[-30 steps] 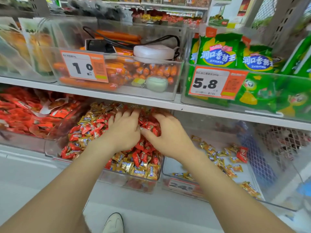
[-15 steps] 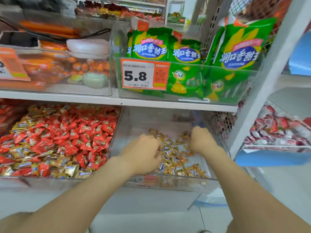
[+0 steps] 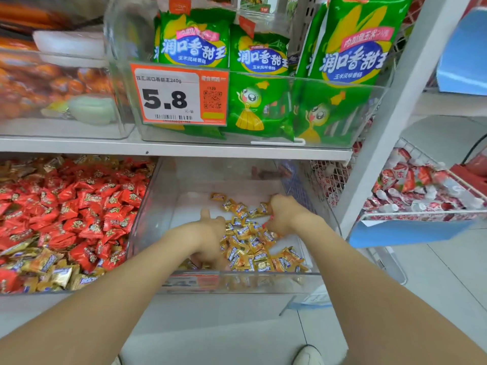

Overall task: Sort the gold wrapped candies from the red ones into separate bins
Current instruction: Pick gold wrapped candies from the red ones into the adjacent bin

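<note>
- A loose heap of gold candies (image 3: 250,246) is seen inside the clear bin (image 3: 189,204), spread from its middle toward its front right corner.
- The left hand (image 3: 208,233) is lowered into the clear bin at the left edge of the heap, thumb raised. Its fingers are pushed down among the wrappers near the front wall and are largely hidden, so it cannot be told how far they are curled or whether anything is held.
- The right hand (image 3: 283,213) is placed over the back right of the heap, knuckles up and fingers curled under. A speck of red is shown at the fingertips. It cannot be told whether that is a wrapper or whether anything is gripped.
- Red candies (image 3: 87,212) are piled in the neighbouring bin just left of the clear bin, with gold ones mixed in along its front.
- Directly above the clear bin, green snack packets (image 3: 263,75) are stood in a tray marked by a 5.8 price tag (image 3: 179,94).
- To the right of the clear bin, beyond the shelf post, red-and-white packets are held in a wire basket (image 3: 421,214).
</note>
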Demonstrator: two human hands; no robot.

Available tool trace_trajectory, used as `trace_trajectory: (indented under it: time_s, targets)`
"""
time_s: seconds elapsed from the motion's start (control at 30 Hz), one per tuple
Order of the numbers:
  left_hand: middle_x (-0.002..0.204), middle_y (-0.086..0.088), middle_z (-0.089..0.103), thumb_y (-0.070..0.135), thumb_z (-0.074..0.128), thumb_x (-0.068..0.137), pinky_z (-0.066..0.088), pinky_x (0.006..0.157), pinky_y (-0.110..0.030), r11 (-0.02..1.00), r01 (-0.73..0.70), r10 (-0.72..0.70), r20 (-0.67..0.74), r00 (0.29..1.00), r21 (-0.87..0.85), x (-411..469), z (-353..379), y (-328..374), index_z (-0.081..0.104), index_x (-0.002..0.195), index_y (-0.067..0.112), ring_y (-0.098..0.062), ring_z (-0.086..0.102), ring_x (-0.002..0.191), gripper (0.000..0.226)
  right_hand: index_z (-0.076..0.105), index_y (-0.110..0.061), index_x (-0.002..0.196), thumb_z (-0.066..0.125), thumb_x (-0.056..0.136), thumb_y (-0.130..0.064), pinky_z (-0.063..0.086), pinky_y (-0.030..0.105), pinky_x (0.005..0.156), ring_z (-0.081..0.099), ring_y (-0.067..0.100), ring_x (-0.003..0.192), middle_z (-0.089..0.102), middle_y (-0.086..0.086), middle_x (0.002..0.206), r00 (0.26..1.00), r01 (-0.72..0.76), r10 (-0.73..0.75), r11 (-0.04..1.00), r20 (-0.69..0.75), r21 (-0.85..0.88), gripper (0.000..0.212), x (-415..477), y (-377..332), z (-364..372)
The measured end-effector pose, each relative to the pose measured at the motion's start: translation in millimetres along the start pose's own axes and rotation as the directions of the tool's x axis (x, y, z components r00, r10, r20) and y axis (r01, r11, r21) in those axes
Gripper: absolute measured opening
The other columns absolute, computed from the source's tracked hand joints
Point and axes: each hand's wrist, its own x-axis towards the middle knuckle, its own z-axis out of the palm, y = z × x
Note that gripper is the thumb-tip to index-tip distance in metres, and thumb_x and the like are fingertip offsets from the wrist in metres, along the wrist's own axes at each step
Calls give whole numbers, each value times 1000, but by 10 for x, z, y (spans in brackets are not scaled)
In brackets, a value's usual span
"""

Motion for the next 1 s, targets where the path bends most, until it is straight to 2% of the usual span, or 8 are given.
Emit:
trace_trajectory:
  time_s: [0.1,0.27,0.43,0.5,0.63,0.73,0.83,1.0]
  targets:
    - [141,-9,32,37,88,82,55,52,-28,997,-59,56,-47,997,-58,-8,44,-2,43,145,16,-31,74,86,80,71,-1,97,71,90,-11,43,28,64,52,21,72,55,2,79,993,82,-83,997,79,13,13,-78,14,32]
    - [135,-2,41,53,76,88,54,100,-43,982,-177,168,-133,977,-65,-147,91,-66,46,152,25,-26,61,115,76,74,-15,108,67,96,-15,47,28,68,62,16,78,66,0,93,981,169,-178,980,82,102,13,-216,13,-4]
    - [126,-3,57,49,63,97,52,98,-41,991,-133,131,-197,972,4,-393,55,-151,59,132,23,-27,59,115,44,60,12,87,58,97,-16,43,35,66,51,20,68,55,15,69,989,141,-146,928,-13,346,30,-353,-89,-197]
    - [120,1,67,43,58,99,55,94,-42,990,-140,129,-380,916,-1,-520,20,-188,61,126,30,-27,62,113,30,58,-2,77,57,98,-18,45,34,65,55,21,67,58,8,69,988,157,-143,911,-63,382,26,-476,-211,-279]
    - [91,12,67,36,53,97,55,77,-39,966,-243,97,-750,654,-88,-906,-88,-271,62,98,34,-19,63,91,9,67,-20,105,57,93,-31,49,30,67,65,15,76,70,-4,84,951,297,-237,876,-197,381,19,-812,-757,-370]
    - [84,6,61,33,54,96,50,75,-43,975,-216,79,-844,530,-45,-1118,-130,-499,60,90,27,-23,54,87,10,63,-28,89,46,82,-43,47,35,65,61,19,74,65,-5,74,856,463,-299,808,-422,365,24,-1031,-1288,-340]
    - [87,1,57,35,46,91,48,78,-48,989,-136,25,-864,503,-50,-1270,-140,-848,60,95,24,-28,48,87,18,67,-24,107,48,98,-27,50,38,83,62,20,91,65,-2,97,649,663,-379,707,-660,246,21,-1169,-1755,-202]
    - [134,-10,48,36,52,97,44,102,-53,981,138,-196,-744,639,-140,-1423,-205,-1502,45,140,18,-38,44,127,47,68,-14,131,56,105,-18,51,40,100,66,22,115,70,2,126,548,742,-452,652,-704,159,29,-1009,-2288,22]
